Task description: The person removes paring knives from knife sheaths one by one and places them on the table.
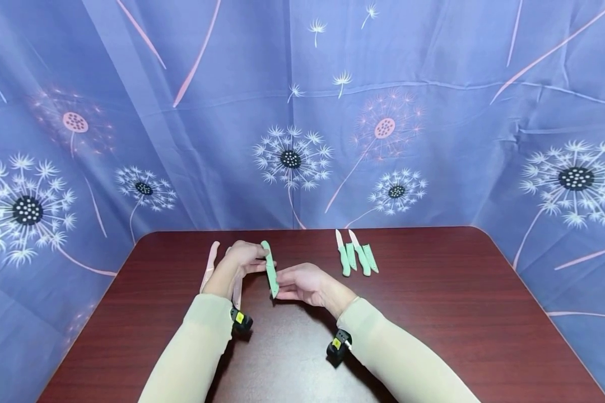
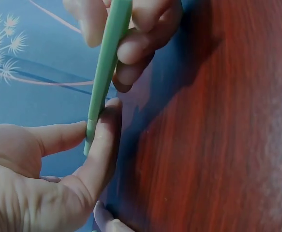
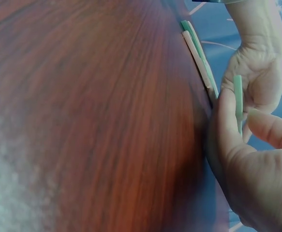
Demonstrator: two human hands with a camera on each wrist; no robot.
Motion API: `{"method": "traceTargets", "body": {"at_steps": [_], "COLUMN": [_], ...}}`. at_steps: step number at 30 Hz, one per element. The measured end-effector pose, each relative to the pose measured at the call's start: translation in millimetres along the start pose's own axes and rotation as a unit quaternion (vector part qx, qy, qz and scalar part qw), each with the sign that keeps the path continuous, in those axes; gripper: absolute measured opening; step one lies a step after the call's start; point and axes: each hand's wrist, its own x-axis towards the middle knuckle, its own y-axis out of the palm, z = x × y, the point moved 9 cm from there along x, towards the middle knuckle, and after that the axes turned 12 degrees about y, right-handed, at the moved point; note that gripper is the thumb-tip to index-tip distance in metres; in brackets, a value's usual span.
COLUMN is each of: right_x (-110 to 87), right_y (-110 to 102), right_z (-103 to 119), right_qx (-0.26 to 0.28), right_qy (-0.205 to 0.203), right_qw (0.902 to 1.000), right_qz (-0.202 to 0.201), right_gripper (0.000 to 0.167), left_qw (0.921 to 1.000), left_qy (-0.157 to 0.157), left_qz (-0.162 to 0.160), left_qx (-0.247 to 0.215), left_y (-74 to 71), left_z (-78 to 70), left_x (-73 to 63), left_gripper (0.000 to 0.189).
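Both hands hold a green paring knife in its green sheath (image 1: 270, 270), raised upright above the table. My left hand (image 1: 244, 256) pinches the handle end between thumb and fingers. Lower down, the fingers of my right hand (image 1: 305, 284) pinch the sheathed blade end. In the left wrist view the green knife (image 2: 107, 63) spans edge-on from one hand to the other. Beside my left wrist lie a pale pink knife (image 1: 210, 262) and another pink piece (image 1: 237, 291), the latter partly hidden by the wrist.
Toward the back right of the dark red wooden table (image 1: 433, 313) lie two bare green-handled knives, a left one (image 1: 344, 258) and a right one (image 1: 361, 258). Each has a green sheath next to it, one (image 1: 351, 257) between them and one (image 1: 370, 258) outermost. A blue dandelion-print cloth (image 1: 222, 168) hangs behind.
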Motion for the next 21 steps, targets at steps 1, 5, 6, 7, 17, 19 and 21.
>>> {"method": "traceTargets", "body": {"at_steps": [1, 5, 6, 7, 17, 19, 21], "right_x": [-0.3, -3.2, -4.5, -5.8, -18.1, -21.6, -24.8], "right_y": [-1, -4, -4, -5, -15, -19, -22], "right_z": [0, 3, 4, 5, 10, 11, 11], "right_qx": [-0.001, -0.002, -0.004, -0.005, -0.028, -0.034, -0.037], "right_qy": [-0.003, -0.009, -0.012, -0.014, -0.036, -0.042, -0.046], "right_qw": [1.0, 0.9999, 0.9998, 0.9997, 0.9981, 0.9974, 0.9968], "right_qz": [-0.003, -0.014, -0.017, -0.02, -0.041, -0.047, -0.054], "right_gripper": [0.031, 0.034, 0.034, 0.035, 0.034, 0.034, 0.035], "left_qw": [1.0, 0.9994, 0.9993, 0.9992, 0.9975, 0.9966, 0.996], "left_qy": [0.003, 0.011, 0.011, 0.012, 0.019, 0.022, 0.028], "left_qz": [0.001, -0.004, -0.005, -0.006, 0.005, 0.007, 0.008], "left_qx": [-0.008, -0.033, -0.036, -0.038, -0.068, -0.079, -0.085], "left_y": [1.1, 3.3, 3.9, 4.3, 15.3, 18.3, 21.2], "left_z": [-0.3, -1.3, -2.2, -2.5, -10.2, -11.6, -13.0], "left_x": [0.4, 3.0, 2.6, 2.9, -4.8, -6.6, -8.6], "left_gripper": [0.034, 0.033, 0.032, 0.032, 0.037, 0.038, 0.039]}}
